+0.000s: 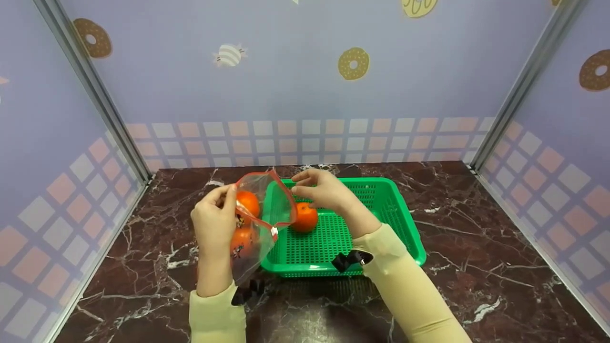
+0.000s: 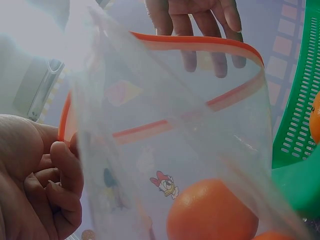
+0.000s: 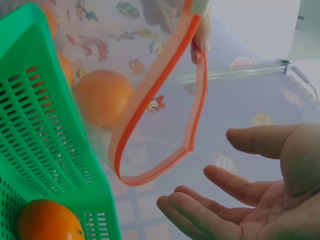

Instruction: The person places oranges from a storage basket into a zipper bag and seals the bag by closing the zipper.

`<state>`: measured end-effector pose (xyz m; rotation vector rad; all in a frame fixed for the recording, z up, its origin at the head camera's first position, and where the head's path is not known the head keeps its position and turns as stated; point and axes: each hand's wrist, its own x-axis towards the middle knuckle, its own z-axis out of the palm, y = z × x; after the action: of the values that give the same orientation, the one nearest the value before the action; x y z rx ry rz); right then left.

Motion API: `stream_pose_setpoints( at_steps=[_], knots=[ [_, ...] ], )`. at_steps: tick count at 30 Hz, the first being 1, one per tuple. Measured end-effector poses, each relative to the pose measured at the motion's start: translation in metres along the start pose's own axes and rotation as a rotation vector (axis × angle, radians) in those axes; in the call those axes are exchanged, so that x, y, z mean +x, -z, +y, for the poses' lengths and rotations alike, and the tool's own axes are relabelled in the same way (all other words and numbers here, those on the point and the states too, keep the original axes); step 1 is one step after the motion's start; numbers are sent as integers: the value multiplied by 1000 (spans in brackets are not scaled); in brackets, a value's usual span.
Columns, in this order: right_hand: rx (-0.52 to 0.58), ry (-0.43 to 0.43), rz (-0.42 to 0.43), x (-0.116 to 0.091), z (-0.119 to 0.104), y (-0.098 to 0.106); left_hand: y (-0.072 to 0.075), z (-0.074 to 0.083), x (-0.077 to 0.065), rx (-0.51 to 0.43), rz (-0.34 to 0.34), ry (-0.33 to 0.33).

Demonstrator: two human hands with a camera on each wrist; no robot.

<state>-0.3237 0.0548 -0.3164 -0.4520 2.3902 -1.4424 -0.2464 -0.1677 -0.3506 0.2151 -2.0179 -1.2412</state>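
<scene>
A clear zip bag with a red-edged mouth and cartoon prints hangs from my left hand, whose thumb and fingers pinch its rim. Inside the bag sit oranges, stacked low, and the mouth gapes toward the right. My right hand is beside the bag's mouth over the green basket, fingers spread and holding nothing in the right wrist view. One loose orange lies in the basket's left part, below my right hand. The bag's side overlaps the basket's left rim in the head view.
The basket stands on a dark red marbled table. Behind it rises a lilac wall with donut and candy prints, and side panels flank the table. Black straps with small devices sit on both wrists.
</scene>
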Motion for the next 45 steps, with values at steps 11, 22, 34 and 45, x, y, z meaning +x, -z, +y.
stream_pose_setpoints(
  at_steps=[11,22,34,45],
  knots=[
    [17,-5,32,7,10,10,-1,1,1,0,2,-3],
    [27,-55,48,16,18,13,-1,0,1,12,12,-13],
    [2,-86,51,28,26,14,-1,0,1,1,0,4],
    [-54,-134,57,43,36,10,-1,-1,2,13,18,-14]
  ],
)
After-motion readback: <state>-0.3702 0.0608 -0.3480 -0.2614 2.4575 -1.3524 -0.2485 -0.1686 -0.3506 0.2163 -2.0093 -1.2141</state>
